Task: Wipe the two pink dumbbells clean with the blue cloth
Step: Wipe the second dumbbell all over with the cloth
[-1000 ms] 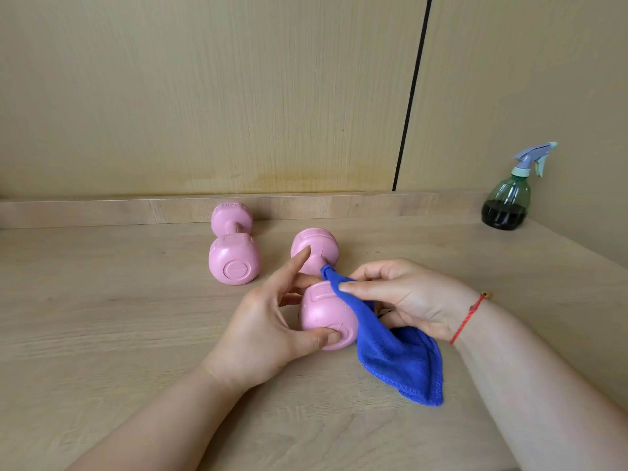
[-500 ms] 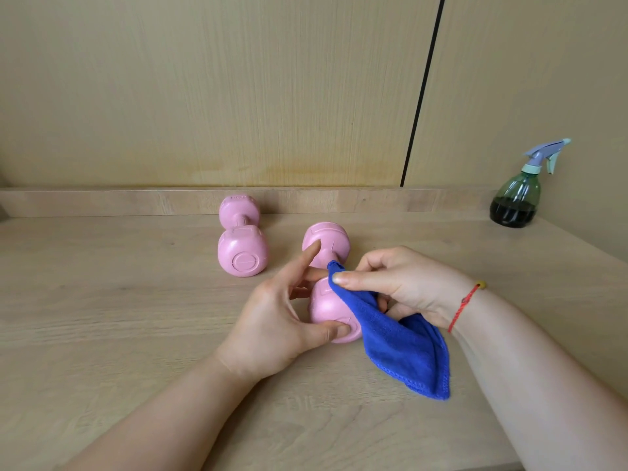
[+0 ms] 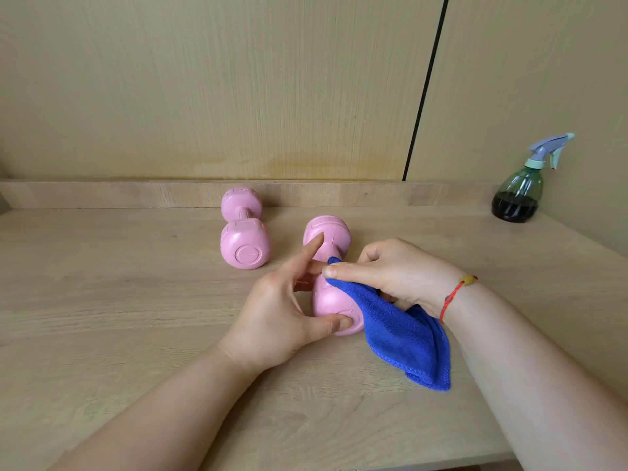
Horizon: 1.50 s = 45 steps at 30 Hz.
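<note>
"Dumbbells first: where do we see them?"

"We see the near dumbbell (image 3: 328,302) at the centre of the frame. It lies on the wooden table (image 3: 102,300) with one head toward us and the other pointing away. The second dumbbell (image 3: 245,246) lies just to its left, a little higher in the frame, apart from it and with no hand on it."

"And our hands?"

"Our left hand (image 3: 275,311) grips the near dumbbell from the left. The thumb (image 3: 334,324) presses the end face of the nearer head, and the index finger (image 3: 311,248) stretches up over the farther head. The other fingers curl in at the handle, mostly hidden."

"Does that index finger touch the far head?"

"We cannot tell; it only lies across it in the picture."

"The cloth?"

"Our right hand (image 3: 397,273) comes in from the right, fingers curled, and holds the blue cloth (image 3: 404,334). One straight finger (image 3: 346,270) pins the cloth's upper corner on top of the nearer head, right beside the left hand's fingers. From there the cloth drapes down the head's right side and hangs to the table, lower right of centre, below the wrist with the red string bracelet (image 3: 452,297)."

"Anything else?"

"A green spray bottle (image 3: 516,195) stands at the right edge, well apart."
</note>
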Motion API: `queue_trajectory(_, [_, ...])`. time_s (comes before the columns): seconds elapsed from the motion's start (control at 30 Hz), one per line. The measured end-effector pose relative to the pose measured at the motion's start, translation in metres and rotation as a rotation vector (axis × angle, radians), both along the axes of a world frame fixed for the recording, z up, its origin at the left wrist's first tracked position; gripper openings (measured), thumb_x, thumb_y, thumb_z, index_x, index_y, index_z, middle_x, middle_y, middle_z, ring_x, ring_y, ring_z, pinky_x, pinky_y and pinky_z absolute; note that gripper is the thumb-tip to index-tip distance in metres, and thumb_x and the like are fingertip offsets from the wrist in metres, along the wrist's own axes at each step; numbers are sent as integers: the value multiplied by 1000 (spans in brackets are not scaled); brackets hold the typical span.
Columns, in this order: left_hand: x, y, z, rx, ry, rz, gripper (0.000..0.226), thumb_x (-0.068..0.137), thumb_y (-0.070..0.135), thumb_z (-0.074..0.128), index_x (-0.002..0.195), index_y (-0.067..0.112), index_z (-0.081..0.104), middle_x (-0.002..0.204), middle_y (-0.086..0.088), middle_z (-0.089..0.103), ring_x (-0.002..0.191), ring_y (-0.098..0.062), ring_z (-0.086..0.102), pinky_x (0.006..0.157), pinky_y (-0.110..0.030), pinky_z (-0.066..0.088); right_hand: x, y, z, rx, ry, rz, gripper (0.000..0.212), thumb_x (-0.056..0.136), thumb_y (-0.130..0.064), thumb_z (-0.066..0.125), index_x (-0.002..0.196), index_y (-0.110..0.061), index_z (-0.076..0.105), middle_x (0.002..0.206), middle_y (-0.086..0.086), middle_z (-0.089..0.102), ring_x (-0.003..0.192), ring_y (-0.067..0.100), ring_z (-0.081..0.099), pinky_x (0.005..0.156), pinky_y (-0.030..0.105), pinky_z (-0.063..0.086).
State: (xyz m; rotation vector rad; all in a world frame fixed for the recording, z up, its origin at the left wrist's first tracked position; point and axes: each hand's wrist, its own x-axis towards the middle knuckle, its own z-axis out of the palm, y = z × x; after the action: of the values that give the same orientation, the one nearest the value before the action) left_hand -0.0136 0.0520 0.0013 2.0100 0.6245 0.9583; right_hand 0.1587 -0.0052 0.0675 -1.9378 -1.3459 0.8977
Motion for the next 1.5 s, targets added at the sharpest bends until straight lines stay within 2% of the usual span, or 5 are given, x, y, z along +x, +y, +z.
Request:
queue_trajectory(0.5, [5,2,-9,26,166,-80,125,63,20,92,154,34,8,108,29,52,101,-2,60,91,-30,52,30,-21,-22,6,566,-45,23,88,-31,66,99,-11,69,80,6,64,75,26,58,56,29,54])
queue_trajectory(0.77, [-1,5,-7,17,46,-49,119,61,8,92,149,41,19,103,21,58,106,-6,61,93,-20,49,30,-20,-30,56,602,-49,21,95,-21,58,99,-6,71,75,4,67,71,20,60,57,29,57])
queue_trajectory(1.3, [-3,7,0,-12,-7,-15,104,62,19,85,145,36,26,111,5,65,102,-4,64,85,-9,45,10,-35,-44,610,263,-91,28,96,-23,60,81,0,67,70,3,52,61,18,45,58,31,38])
queue_trajectory(1.37, [-4,8,0,-15,5,-13,105,62,17,87,149,30,29,110,5,65,100,-5,64,84,-10,46,2,-37,-42,617,148,6,9,90,-18,68,92,-20,76,90,-14,66,64,13,55,63,24,47])
queue_trajectory(1.5, [-4,9,2,-20,30,-26,103,66,7,89,151,24,33,110,4,64,99,-8,64,86,-13,47,-6,-33,-47,536,146,25,41,79,-10,78,117,-23,70,118,-15,60,54,1,50,62,9,43])
